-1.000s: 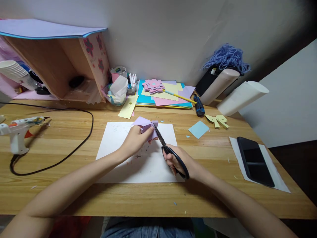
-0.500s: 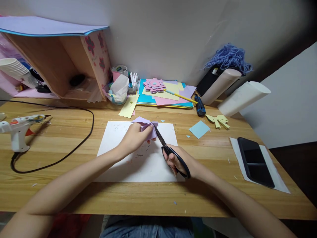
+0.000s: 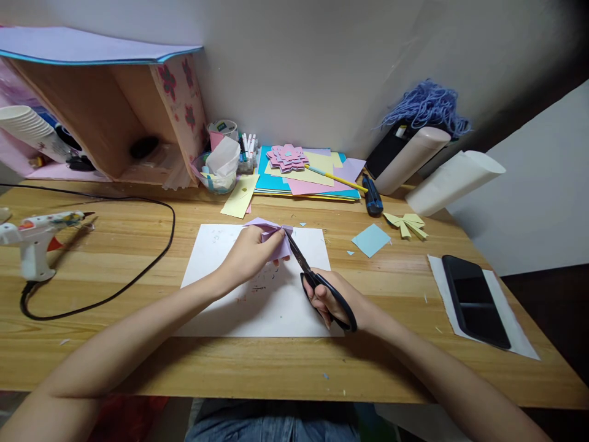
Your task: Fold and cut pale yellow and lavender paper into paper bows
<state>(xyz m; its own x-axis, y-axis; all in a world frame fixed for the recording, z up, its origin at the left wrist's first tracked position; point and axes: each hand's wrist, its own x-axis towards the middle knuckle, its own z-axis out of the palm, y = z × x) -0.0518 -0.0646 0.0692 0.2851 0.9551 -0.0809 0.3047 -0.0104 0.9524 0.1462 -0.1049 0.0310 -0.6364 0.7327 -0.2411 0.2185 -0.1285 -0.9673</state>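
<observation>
My left hand (image 3: 253, 250) pinches a folded piece of purple paper (image 3: 278, 247) between thumb and fingers, above a white sheet (image 3: 221, 319) with small marks on it. In my right hand (image 3: 334, 291) are black-handled scissors (image 3: 300, 260), fingers through the loops. Their blades point up and to the left, and the tips meet the purple paper close to my left thumb. Part of the paper is hidden behind my left hand. To the right of the white sheet lie a light blue paper square (image 3: 370, 240) and a yellow paper bow (image 3: 407, 225).
A white glue gun (image 3: 37, 242) with a looping black cord lies at left. Behind are a cardboard box (image 3: 181, 123), a pink paper flower (image 3: 287, 158) on coloured sheets, a yellow pencil (image 3: 335, 178) and a blue-black cutter (image 3: 372, 196). A phone (image 3: 476, 301) rests at right.
Both hands stay nearly in place. The scissors' handle has shifted very slightly to the right, and the purple flap beside the blades looks smaller.
</observation>
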